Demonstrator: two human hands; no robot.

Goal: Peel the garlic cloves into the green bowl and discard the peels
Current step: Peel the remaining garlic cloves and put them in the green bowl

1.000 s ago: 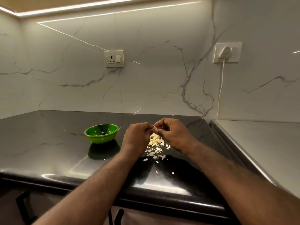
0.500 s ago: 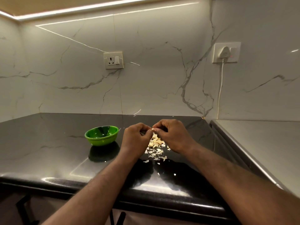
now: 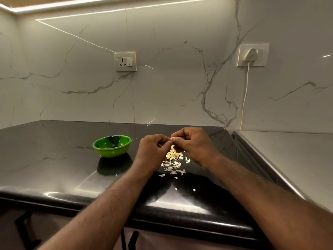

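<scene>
Green bowl: left of centre on the black worktop, back from its front edge; contents not discernible.
Left hand: fingers curled, tips pinching a garlic clove held above the worktop.
Right hand: fingers curled, tips clamped on the same clove, which is mostly hidden between both sets of fingertips.
Peel pile: beneath the hands, right of the bowl.
Step, as judged: peeling. The next move calls for stripping the skin, then carrying the clove left to the bowl.
</scene>
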